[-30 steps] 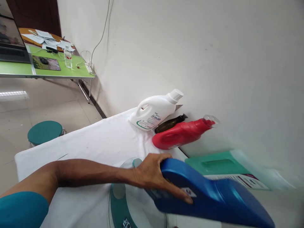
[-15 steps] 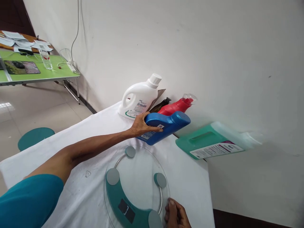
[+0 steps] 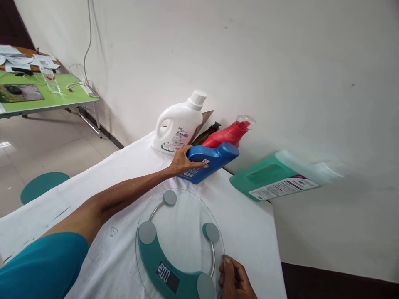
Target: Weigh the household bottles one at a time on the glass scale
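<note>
Here, the round glass bathroom scale with a teal base [image 3: 174, 253] showed digits on its small dark display, something like "00.0", though too small to be sure. The white plastic detergent jug [image 3: 177, 128] carried a label with teal characters you could not read from this view; the green rectangular jug [image 3: 274, 176] lying on its side had a white label with fine print, also unreadable. Your left hand [image 3: 183, 162] was stretched far forward, arm nearly straight, fingers wrapped around the base of the blue plastic detergent bottle [image 3: 212, 160], which lay tilted on the white cloth-covered table [image 3: 131, 182], just in front of the red plastic bottle [image 3: 226, 135]. Your right hand [image 3: 235, 280] touched the scale's near rim, fingers curled; whether it gripped, you could not tell.
</note>
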`<state>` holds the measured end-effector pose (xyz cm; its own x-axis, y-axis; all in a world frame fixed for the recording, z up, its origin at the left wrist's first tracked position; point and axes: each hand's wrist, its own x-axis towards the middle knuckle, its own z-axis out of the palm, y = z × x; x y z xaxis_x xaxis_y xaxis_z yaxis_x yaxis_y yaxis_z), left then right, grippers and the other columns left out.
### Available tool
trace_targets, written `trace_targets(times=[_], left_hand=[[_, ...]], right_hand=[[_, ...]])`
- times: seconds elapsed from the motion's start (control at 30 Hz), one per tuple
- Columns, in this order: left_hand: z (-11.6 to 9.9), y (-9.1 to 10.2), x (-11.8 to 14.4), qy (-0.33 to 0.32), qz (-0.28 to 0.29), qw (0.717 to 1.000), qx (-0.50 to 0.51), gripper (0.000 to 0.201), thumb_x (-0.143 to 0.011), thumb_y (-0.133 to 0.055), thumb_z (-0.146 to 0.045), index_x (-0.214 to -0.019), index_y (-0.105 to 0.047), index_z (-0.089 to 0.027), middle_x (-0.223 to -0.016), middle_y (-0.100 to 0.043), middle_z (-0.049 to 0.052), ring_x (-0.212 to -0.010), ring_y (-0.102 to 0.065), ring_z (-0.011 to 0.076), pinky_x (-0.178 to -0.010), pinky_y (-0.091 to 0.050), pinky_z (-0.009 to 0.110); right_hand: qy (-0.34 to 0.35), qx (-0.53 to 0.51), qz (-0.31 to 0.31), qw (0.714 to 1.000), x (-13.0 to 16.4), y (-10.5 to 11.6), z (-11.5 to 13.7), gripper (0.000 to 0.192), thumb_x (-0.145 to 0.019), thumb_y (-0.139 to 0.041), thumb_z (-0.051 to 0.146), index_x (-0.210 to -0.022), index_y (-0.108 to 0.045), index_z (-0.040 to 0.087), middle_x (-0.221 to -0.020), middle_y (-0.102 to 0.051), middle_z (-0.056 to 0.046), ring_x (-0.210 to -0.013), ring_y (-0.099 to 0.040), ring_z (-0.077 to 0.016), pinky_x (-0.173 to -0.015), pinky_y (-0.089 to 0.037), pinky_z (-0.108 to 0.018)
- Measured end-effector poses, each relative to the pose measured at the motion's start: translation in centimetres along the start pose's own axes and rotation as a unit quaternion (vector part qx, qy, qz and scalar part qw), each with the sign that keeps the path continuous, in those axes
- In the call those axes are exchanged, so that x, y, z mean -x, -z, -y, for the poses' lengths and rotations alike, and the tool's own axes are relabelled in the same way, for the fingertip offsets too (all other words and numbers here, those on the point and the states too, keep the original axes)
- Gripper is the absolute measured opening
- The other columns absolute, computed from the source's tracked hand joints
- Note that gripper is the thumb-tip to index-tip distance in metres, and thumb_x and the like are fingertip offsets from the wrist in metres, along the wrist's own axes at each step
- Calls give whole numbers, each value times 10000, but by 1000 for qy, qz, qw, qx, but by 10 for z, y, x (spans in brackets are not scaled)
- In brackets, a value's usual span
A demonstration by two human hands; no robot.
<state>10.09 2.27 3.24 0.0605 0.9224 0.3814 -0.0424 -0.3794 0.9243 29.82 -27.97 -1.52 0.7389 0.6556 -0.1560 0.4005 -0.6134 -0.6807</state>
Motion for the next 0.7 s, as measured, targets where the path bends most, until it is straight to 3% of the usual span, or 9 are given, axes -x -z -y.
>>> trace_targets(times=[0.1, 0.3, 0.37, 0.47, 0.53, 0.6, 0.7], left_hand=[[-3, 2, -1, 0, 10, 1000, -28, 628, -550, -967, -514, -998, -705, -160, -931, -714, 55, -887, -660, 243, -794, -520, 357], [-14, 13, 5, -26, 20, 994, -108, 598, -705, -876, -518, -1139, -659, -168, -1037, -728, 88, -970, -694, 277, -892, -560, 430], [-25, 18, 8, -87, -10, 985, -151, 685, -729, -858, -513, -1265, -601, -173, -1191, -699, 130, -1083, -685, 314, -959, -559, 490], [-56, 15, 16, -234, -95, 945, -209, 740, -798, -815, -496, -1399, -505, -193, -1368, -599, 183, -1270, -608, 371, -1046, -525, 556], [-79, 1, 22, -322, -71, 920, -213, 668, -856, -778, -447, -1415, -490, -220, -1385, -585, 174, -1301, -590, 365, -1065, -519, 544], [-95, -25, 27, -360, 1, 913, -192, 574, -896, -742, -421, -1390, -507, -246, -1349, -607, 146, -1268, -611, 337, -1057, -528, 515], [-99, -82, 19, -280, 104, 945, -132, 526, -909, -715, -466, -1343, -541, -227, -1290, -634, 140, -1202, -637, 309, -1041, -530, 493]], right_hand=[[-6, -19, 26, 999, -6, -2, -6, 664, -797, -533, 846, -969, -721, 232, -820, -744, -55, -722, -670, -254, -677, -539, -331], [52, -90, 40, 994, -6, -8, -6, 743, -784, -475, 903, -984, -691, 220, -767, -699, -51, -707, -648, -254, -639, -517, -317], [78, -105, 38, 991, -5, -9, -2, 720, -808, -444, 893, -946, -678, 226, -734, -671, -41, -705, -631, -250, -643, -504, -313], [128, -126, 24, 984, -4, -11, 2, 665, -860, -401, 850, -866, -651, 235, -700, -637, -27, -677, -599, -230, -652, -479, -305], [147, -140, 13, 979, -4, -13, 2, 642, -886, -388, 824, -833, -642, 237, -687, -627, -21, -655, -588, -219, -641, -463, -296], [159, -156, -2, 975, -6, -18, -1, 627, -905, -392, 804, -810, -645, 238, -663, -613, -12, -629, -578, -209, -621, -450, -287], [186, -190, -37, 963, -11, -29, -8, 606, -931, -411, 779, -768, -635, 240, -620, -588, 1, -585, -556, -194, -607, -442, -276]])
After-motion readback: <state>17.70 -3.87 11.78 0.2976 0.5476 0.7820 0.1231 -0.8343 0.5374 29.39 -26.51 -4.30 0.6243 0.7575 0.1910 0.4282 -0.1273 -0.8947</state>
